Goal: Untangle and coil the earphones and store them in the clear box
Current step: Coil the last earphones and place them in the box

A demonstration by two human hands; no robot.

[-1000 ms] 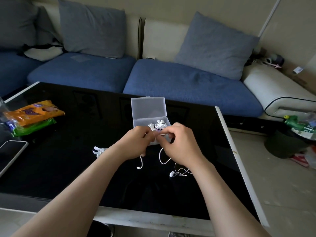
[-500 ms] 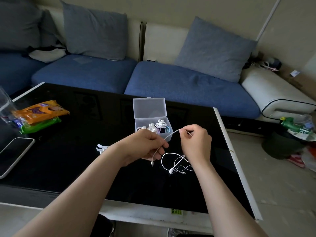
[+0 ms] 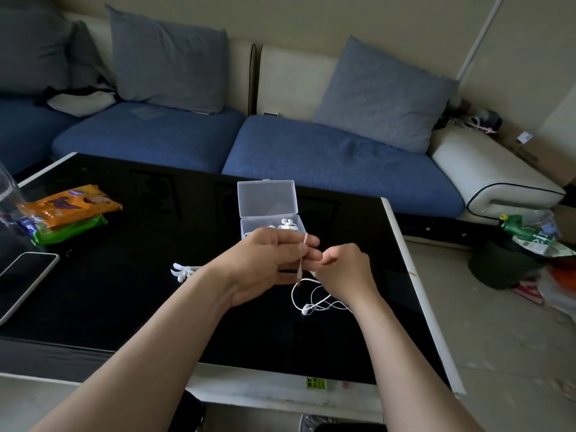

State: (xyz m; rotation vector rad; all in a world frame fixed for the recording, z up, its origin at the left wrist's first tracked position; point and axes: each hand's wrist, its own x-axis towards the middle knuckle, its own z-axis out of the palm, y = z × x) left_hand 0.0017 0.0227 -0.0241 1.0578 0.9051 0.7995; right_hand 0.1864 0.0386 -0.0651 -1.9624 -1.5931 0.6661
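A white earphone cable (image 3: 311,302) lies in loose loops on the black table, one earbud resting at its near end. My left hand (image 3: 268,263) is held out with fingers extended, and the cable runs across those fingers and hangs down to the table. My right hand (image 3: 346,269) pinches the cable just right of the left fingertips. The clear box (image 3: 268,204) stands open right behind my hands, lid tilted up, with white coiled earphones inside.
A white winder piece (image 3: 180,271) lies left of my left wrist. Orange and green packets (image 3: 67,213) and a phone (image 3: 21,280) sit at the table's left. The table's right edge (image 3: 414,275) is close. A blue sofa stands behind.
My hands came back together; the left fingers straightened and the cable now wraps across them, while the right hand moved in from the right toward the left fingertips.
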